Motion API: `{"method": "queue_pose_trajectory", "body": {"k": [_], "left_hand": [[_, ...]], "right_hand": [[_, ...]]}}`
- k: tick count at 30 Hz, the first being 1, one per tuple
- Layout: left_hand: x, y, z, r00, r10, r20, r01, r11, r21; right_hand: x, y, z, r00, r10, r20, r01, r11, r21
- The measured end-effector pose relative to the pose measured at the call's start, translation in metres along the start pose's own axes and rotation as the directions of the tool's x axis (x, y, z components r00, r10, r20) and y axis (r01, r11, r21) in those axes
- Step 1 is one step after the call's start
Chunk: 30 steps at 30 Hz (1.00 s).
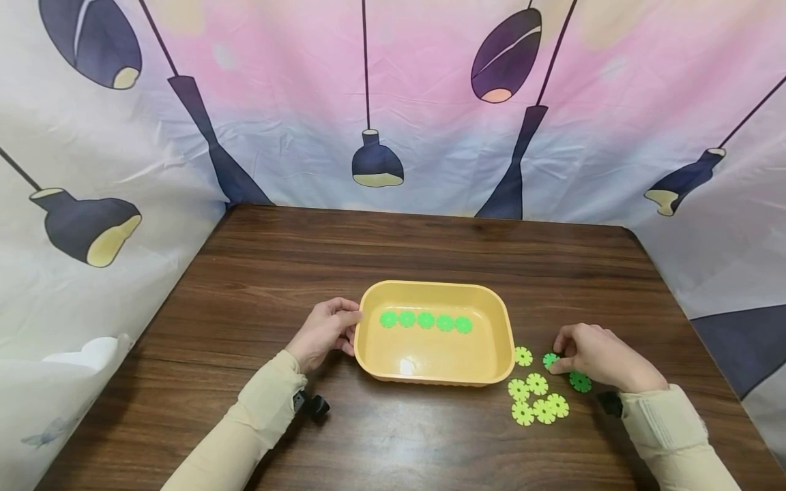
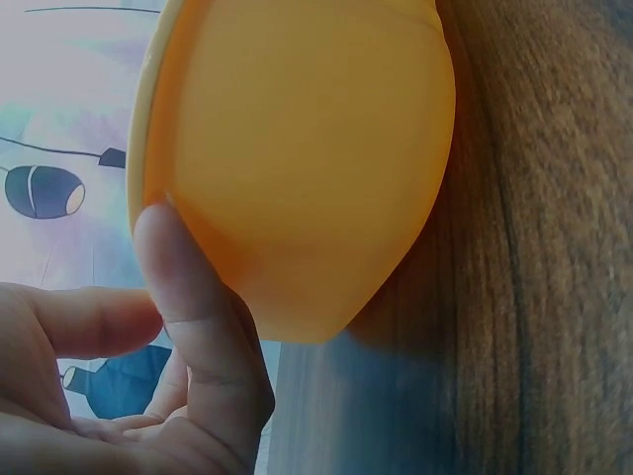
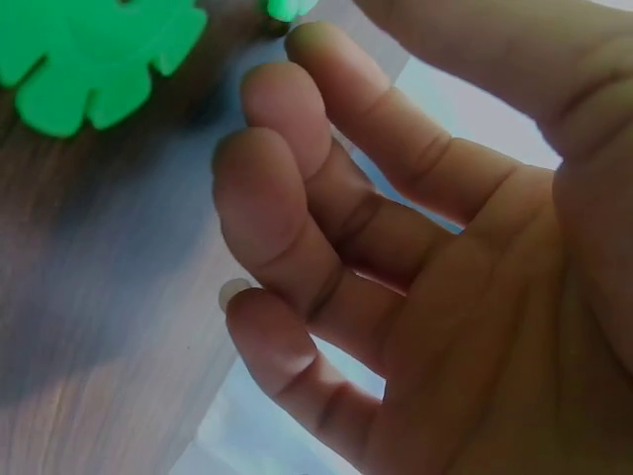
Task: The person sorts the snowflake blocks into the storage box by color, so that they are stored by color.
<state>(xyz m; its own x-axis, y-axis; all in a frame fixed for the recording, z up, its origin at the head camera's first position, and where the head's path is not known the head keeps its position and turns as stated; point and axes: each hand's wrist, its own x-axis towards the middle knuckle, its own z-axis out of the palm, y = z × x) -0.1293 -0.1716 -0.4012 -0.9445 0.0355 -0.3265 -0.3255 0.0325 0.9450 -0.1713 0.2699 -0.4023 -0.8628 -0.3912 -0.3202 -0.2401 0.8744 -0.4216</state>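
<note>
A yellow plastic tub (image 1: 454, 361) stands on the table with a row of several bright green notched interlocking discs (image 1: 426, 320) inside. At its left end, my left hand (image 1: 322, 331) grips the rim; the left wrist view shows a finger against the tub's outer wall (image 2: 316, 178). To the right of the tub, my right hand (image 1: 604, 354) pinches a green interlocking disc (image 1: 549, 361) between thumb and index finger, low over the table. A darker green disc (image 1: 580, 382) lies under the edge of that hand. In the right wrist view the other fingers (image 3: 262, 198) are bent and hold nothing.
Several yellow-green interlocking discs (image 1: 537, 383) lie on the table between the tub and my right hand, some overlapping. The brown wooden table (image 1: 295, 252) meets a lamp-patterned cloth (image 1: 417, 82) at the back and sides.
</note>
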Motion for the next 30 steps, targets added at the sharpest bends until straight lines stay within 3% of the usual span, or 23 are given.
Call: {"method": "queue_pose_trajectory", "body": {"k": [9, 17, 30], "left_hand": [[-0.0001, -0.0012, -0.0002, 1.000, 0.002, -0.007, -0.002, 1.000, -0.003], [-0.0003, -0.0009, -0.0002, 1.000, 0.004, -0.004, -0.004, 1.000, -0.006], [0.0005, -0.0018, -0.0004, 1.000, 0.001, -0.002, -0.001, 1.000, -0.002]], "right_hand": [[0.0024, -0.0035, 0.0005, 1.000, -0.011, 0.001, 0.011, 1.000, -0.018], [0.0028, -0.0039, 0.0008, 1.000, -0.019, 0.005, 0.019, 0.999, 0.027], [0.0043, -0.0062, -0.0010, 0.994, -0.108, -0.032, 0.109, 0.993, 0.036]]}}
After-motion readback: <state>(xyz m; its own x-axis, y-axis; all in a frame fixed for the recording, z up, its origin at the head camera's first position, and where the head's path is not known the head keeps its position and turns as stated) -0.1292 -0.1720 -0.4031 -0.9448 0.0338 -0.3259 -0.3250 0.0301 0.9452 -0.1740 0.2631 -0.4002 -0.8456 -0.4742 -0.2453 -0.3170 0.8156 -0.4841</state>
